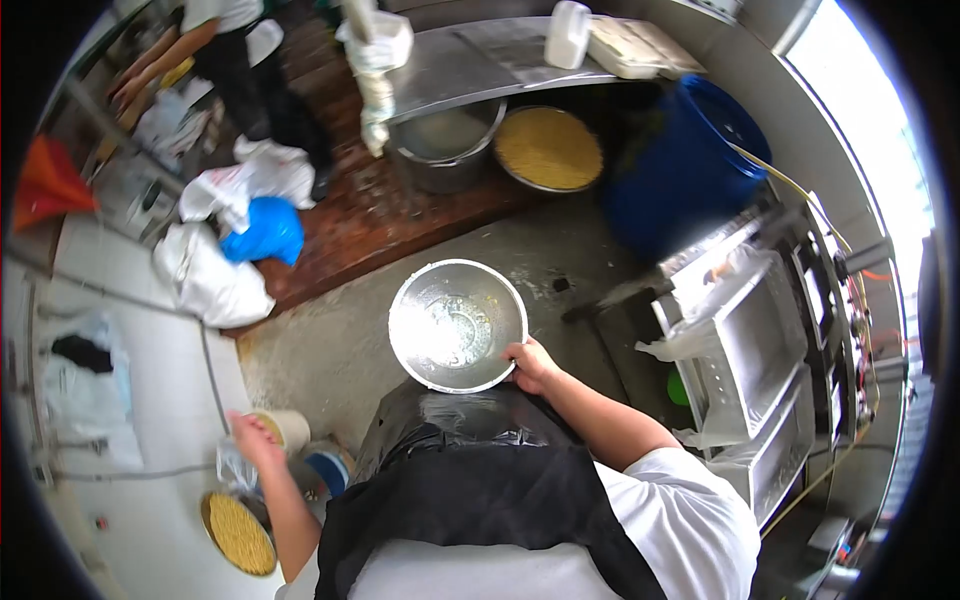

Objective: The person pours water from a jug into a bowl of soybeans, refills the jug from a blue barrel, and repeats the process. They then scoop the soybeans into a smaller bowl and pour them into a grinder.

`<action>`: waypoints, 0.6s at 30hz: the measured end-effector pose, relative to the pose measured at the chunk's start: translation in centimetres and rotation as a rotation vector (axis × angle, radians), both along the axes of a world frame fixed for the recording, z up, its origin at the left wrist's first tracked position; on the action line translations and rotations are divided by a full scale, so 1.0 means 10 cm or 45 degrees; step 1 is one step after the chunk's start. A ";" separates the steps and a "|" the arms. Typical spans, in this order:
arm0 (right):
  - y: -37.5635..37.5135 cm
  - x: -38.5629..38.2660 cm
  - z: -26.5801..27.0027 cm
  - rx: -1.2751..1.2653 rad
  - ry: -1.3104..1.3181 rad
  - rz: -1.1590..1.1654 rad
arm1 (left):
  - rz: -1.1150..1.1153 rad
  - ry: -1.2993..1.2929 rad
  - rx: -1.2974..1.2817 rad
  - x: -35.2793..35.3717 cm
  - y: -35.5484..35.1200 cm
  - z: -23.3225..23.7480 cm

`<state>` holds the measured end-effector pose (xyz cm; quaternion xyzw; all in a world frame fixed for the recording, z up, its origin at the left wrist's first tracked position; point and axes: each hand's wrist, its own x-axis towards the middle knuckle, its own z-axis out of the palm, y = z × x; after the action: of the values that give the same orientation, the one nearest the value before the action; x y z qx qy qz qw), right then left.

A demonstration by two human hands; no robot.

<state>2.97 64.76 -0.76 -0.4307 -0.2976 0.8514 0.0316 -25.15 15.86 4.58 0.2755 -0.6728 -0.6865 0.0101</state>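
Note:
My right hand [532, 367] grips the rim of a round metal bowl [440, 290] on its right side, with the thumb over the edge. The bowl's inside faces up, with bright light reflecting off the bottom and no contents visible. It is in front of my black apron [470, 490]. My left hand [256, 440] is out to the left, away from the bowl, slightly blurred, with the fingers loosely extended and nothing seen in them. Close by it are a pale bucket [290, 428] and a clear plastic bag [235, 468].
A pan of yellow grains [240, 533] is at lower left. Ahead, a metal pot [445, 165] and a basin of yellow grains [550, 150] sit under a steel table [470, 60]. A blue barrel [680, 170] and trays [755, 340] are on the right. Another person [235, 60] stands upper left.

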 end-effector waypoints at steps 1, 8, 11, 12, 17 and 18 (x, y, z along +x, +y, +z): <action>0.15 0.08 0.00 0.009 -0.023 -0.072 | -0.154 -0.109 0.096 0.03 0.54 -0.11; 1.06 0.43 -0.23 -0.022 0.027 -0.293 | -1.262 -0.266 0.055 0.31 3.33 0.10; 1.46 0.46 -0.23 -0.015 -0.068 -0.477 | -1.479 -0.224 -0.007 0.05 4.11 -0.08; 1.61 0.47 -0.26 -0.006 -0.078 -0.475 | -1.515 -0.205 -0.035 -0.02 4.36 -0.17; 2.59 0.51 -0.55 -0.027 -0.238 -0.588 | -1.582 -0.158 -0.037 -0.49 5.57 -0.52; 2.78 0.48 -0.51 0.000 -0.340 -0.591 | -1.579 -0.177 -0.028 -0.55 5.74 -0.53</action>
<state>7.81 92.54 -5.90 -0.5959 -0.1923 0.7571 0.1864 -30.63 73.27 -0.70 -0.1225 -0.7137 -0.5382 -0.4313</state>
